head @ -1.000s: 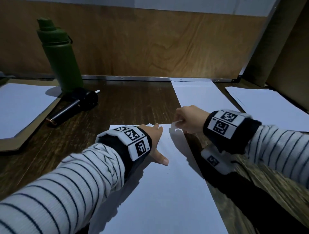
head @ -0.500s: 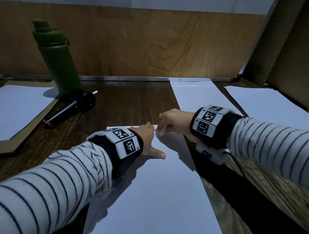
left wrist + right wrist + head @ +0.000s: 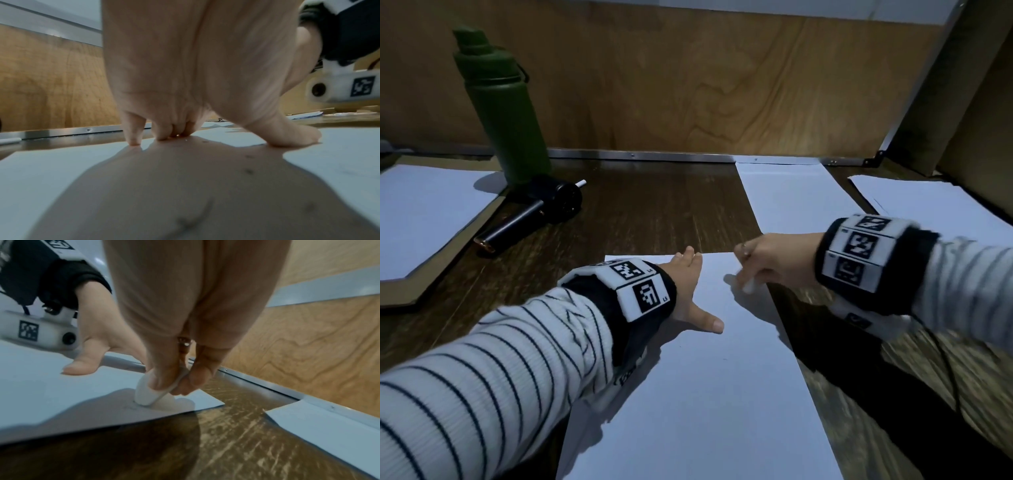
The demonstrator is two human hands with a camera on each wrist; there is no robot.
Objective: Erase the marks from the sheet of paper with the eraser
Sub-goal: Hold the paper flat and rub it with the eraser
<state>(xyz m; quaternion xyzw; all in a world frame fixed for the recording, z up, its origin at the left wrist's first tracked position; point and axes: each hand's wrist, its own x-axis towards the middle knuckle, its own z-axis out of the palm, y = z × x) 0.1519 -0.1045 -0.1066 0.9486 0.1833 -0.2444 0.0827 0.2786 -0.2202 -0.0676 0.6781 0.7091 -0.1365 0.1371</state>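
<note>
A white sheet of paper lies on the dark wooden table in front of me. My left hand lies flat on its far part, fingers straight and thumb spread, pressing it down; the left wrist view shows the fingertips on the paper. My right hand pinches a small white eraser between thumb and fingers near the sheet's far right corner. In the right wrist view the eraser touches the paper beside faint pencil marks, a short way from the left hand.
A green bottle and a black cylindrical tool stand at the back left. More white sheets lie at the left, behind the right hand and at the far right. A wooden wall closes the back.
My right hand with the eraser swung left toward the left hand, then back right and nearer me along the sheet's far edge. The left hand stayed pressed on the paper.
</note>
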